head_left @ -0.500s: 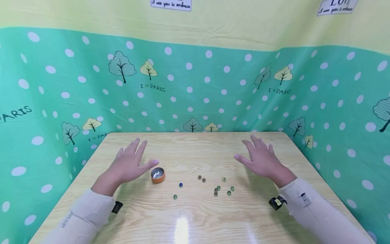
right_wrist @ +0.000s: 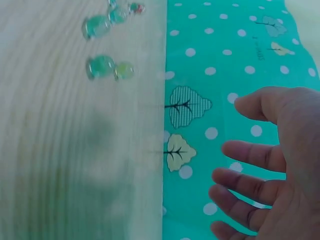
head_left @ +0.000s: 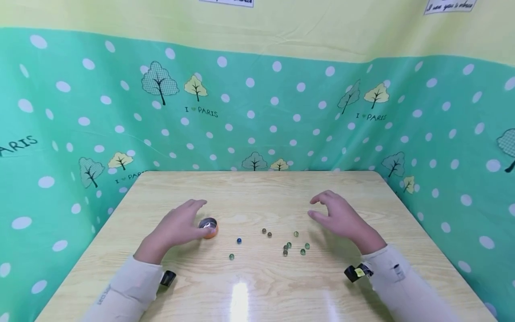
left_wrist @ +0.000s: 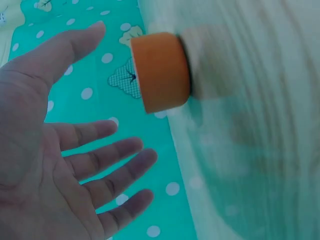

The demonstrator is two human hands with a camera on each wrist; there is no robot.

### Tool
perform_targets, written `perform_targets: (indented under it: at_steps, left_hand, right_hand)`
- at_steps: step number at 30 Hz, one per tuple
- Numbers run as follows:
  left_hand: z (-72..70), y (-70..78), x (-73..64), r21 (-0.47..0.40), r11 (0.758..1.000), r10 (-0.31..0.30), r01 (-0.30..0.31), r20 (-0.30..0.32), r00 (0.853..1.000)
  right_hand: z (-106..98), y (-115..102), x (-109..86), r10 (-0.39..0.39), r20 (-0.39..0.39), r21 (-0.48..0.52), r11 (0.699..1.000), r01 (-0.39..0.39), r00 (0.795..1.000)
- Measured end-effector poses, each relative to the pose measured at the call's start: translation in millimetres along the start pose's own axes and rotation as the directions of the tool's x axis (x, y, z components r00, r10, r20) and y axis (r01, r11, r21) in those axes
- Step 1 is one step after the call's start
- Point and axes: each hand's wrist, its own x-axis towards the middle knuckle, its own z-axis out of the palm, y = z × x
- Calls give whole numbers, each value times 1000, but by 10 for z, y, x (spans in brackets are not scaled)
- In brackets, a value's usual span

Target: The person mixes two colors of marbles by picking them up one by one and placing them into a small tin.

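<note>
Above the table at the left, my left hand (head_left: 179, 227) hovers by a small orange cup (head_left: 213, 231) with a shiny metal inside; the thumb overlaps its rim in the head view. In the left wrist view the orange cup (left_wrist: 162, 72) stands apart from the spread thumb and fingers. My right hand (head_left: 339, 217) hovers over the table's right side, fingers loosely bent, holding nothing. Between the hands lie a blue marble (head_left: 239, 241), a green marble (head_left: 231, 256), two brown marbles (head_left: 269, 234) and a group of several green and brown marbles (head_left: 303, 252). Some marbles (right_wrist: 101, 66) also appear in the right wrist view.
The light wood-grain table (head_left: 257, 286) reaches back to a green dotted cloth (head_left: 277, 116) that hangs behind it and along both sides. A small black device (head_left: 167, 278) is at the left wrist, and another black device (head_left: 356, 273) is at the right.
My left hand has moved right and lower, bringing its thumb over the cup. The right hand has come lower, its fingers more bent. Cup and marbles lie as before.
</note>
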Motion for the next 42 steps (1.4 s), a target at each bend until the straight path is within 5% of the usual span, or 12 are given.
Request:
perform_targets:
  at_steps: [12, 30, 42]
  left_hand:
    - [108, -15, -2, -33, 999, -4, 6, 60, 998]
    - [188, -95, 15, -166, 985, -29, 46, 108, 994]
    - [212, -142, 58, -188, 981, -22, 42, 106, 994]
  right_hand:
    - [247, -139, -73, -12, 109, 60, 998, 6, 994]
    - [530, -710, 9, -227, 210, 31, 974, 225, 951]
    - [683, -914, 56, -299, 231, 55, 954, 294, 926]
